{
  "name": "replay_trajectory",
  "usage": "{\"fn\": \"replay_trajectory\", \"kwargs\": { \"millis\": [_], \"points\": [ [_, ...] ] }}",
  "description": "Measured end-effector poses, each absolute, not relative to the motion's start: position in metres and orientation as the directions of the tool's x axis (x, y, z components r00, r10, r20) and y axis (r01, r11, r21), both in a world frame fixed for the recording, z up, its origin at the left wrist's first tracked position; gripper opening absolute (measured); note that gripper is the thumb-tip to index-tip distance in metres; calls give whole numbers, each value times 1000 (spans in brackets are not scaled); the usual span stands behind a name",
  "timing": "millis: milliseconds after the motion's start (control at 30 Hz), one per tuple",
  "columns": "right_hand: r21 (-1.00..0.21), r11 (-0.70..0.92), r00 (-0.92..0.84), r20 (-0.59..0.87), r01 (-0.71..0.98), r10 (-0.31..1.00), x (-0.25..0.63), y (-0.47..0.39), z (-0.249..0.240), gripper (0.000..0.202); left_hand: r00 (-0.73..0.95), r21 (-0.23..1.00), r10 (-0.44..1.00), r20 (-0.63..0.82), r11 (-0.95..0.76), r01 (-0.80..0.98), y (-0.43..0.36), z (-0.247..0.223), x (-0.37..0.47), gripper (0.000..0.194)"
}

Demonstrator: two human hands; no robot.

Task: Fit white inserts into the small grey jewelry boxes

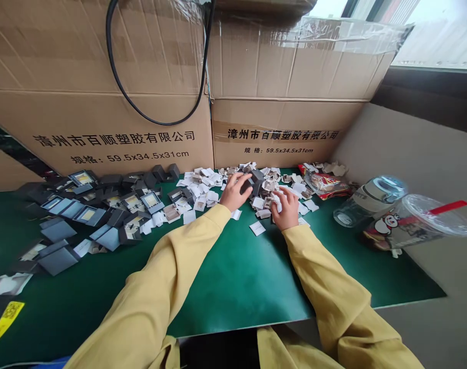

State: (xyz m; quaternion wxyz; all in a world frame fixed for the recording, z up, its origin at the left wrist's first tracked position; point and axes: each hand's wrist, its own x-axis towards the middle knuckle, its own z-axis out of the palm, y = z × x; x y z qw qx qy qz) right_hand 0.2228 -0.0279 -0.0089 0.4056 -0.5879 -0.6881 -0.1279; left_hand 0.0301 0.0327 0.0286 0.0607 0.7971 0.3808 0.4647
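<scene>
Toward the worktop's [241,287] far edge, a dark box [258,177] sat at the left hand's [232,192] parted fingers, left of the right hand [287,211]; both grips unclear.

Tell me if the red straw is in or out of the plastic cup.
In: the red straw pokes out at the top of the plastic cup, and its lower part shows through the side.

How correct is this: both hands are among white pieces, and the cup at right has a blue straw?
The straw is red, not blue, in the head view. The left hand and right hand are among white pieces, and the cup is at right.
</scene>
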Motion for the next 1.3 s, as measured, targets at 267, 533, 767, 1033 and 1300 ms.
{"fn": "replay_trajectory", "kwargs": {
  "millis": [267,533,767,1033,1300],
  "points": [
    [-287,422,-122,688,860,716,208,-32,-12,23,13,696,832,555,-473,540,96,42,51,44],
    [-301,516,-190,690,802,698,209,-32,-16,22,223,695,865,450,-496,520,89,35,39,40],
    [-332,529,-205,664,781,719,198,-45,-8,21,243,451,853,462,-462,763,55,47,-79,21],
    [-516,555,-195,593,652,781,170,-76,-6,40,-156,523,956,247,4,852,48,35,-150,33],
    [-676,514,-372,360,528,856,138,-78,-11,38,-164,503,919,359,-43,864,23,51,-135,34]
  ]
}}
